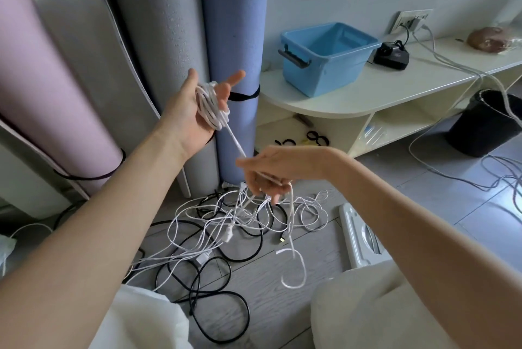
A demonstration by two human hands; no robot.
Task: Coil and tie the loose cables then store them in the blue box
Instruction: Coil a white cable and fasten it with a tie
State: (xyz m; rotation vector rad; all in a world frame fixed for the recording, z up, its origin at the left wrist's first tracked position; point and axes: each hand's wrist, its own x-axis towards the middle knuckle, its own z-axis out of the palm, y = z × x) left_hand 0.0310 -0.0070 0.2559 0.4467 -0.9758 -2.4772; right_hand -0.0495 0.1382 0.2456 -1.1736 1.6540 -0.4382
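Left hand [197, 105] raised, palm up, fingers spread nearly straight as a former; white cable [210, 107] is looped round them. Right hand [268, 173], fingers curled, pinches the taut run just below, presumably to feed the next turn. Loose cables [226, 232] lie tangled on the near floor. Blue box [324, 57] waits on the shelf [367, 94], far right.

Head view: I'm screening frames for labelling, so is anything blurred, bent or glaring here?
Head view: wide-angle bending curves the shelf edge and the rolled mats; the right hand is slightly motion-blurred where it pinches the white cable coiled round the left hand; glare whitens the floor tiles at right; the blue box is sharp.
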